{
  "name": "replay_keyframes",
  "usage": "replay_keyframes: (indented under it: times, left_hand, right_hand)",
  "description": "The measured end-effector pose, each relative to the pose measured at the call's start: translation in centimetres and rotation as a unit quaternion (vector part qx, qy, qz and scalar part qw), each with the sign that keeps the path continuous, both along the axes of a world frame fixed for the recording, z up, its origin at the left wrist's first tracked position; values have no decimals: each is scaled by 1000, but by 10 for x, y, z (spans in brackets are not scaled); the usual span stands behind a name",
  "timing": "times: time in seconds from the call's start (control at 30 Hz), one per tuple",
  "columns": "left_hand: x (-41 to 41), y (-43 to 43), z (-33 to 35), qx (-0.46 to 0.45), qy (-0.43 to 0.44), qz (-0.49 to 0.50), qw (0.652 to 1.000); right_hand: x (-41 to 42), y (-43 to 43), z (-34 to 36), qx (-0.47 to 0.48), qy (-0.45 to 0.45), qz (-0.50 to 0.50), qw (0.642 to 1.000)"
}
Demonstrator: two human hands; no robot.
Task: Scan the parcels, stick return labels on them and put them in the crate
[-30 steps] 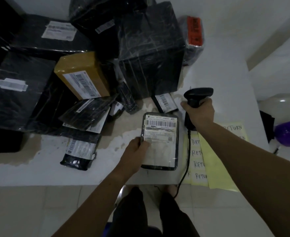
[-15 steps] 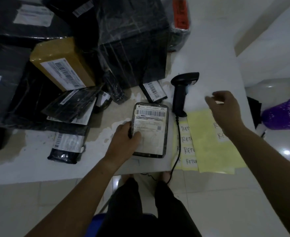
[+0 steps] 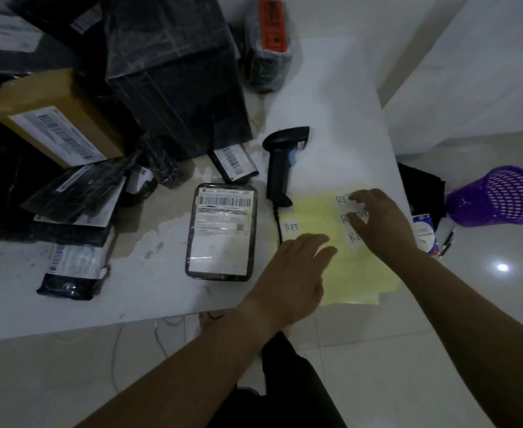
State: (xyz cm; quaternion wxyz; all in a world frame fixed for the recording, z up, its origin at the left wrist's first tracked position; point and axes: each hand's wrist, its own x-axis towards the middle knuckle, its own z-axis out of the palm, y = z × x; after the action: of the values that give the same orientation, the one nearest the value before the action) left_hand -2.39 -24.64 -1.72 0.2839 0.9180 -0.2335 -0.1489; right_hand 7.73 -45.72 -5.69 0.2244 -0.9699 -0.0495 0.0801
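The left hand (image 3: 294,273) lies flat on the yellow sheet (image 3: 355,273), fingers straight and close together, holding nothing. The right hand (image 3: 383,223) has its fingers bent and spread, thumb and forefinger apart, tips on the handwritten labels (image 3: 342,199); whether one is lifted cannot be told. The parcel (image 3: 221,233) lies flat and untouched, barcode up, just left of the left fingertips. The scanner (image 3: 280,168) lies beyond them on the table (image 3: 149,291).

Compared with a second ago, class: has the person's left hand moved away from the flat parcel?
Yes. The left hand has let go of the flat parcel and moved right of it, onto the yellow label sheet.
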Motion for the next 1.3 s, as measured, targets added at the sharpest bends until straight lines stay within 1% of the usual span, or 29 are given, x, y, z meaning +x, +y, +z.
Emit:
replay_keyframes:
  times: [0.07,0.13,0.17,0.2,0.27,0.5,0.7,0.83,0.97,1.17,1.3]
  left_hand:
    - [18,-23,-7,94,51,-6,994]
    - [31,-40,-11,199,65,-5,978]
    - [36,-45,-14,235,72,-2,969]
    - [39,-48,-18,258,86,-1,962]
    - [42,-48,-25,279,111,0,954]
    - [42,-38,-32,252,118,-5,961]
    - [43,-39,-36,243,107,6,964]
    - [42,-39,-37,240,107,6,965]
    - [43,-38,-37,241,104,6,965]
    - [42,-38,-38,239,99,7,966]
    - [42,-37,-37,235,97,6,967]
  right_hand:
    - [8,-3,-3,-17,22,38,999]
    - [16,-6,-4,-31,45,92,994]
    - [20,-9,-2,-39,52,116,991]
    - [25,-11,0,-48,56,138,988]
    - [35,-15,5,-60,65,181,979]
    - [57,-21,8,-40,98,258,960]
    - [66,-24,3,-47,77,315,945]
    - [69,-19,1,-71,54,327,941]
    - [77,-13,-2,-108,58,340,933]
    - [81,-8,-3,-105,79,319,939]
    - [80,-6,-4,-111,73,312,941]
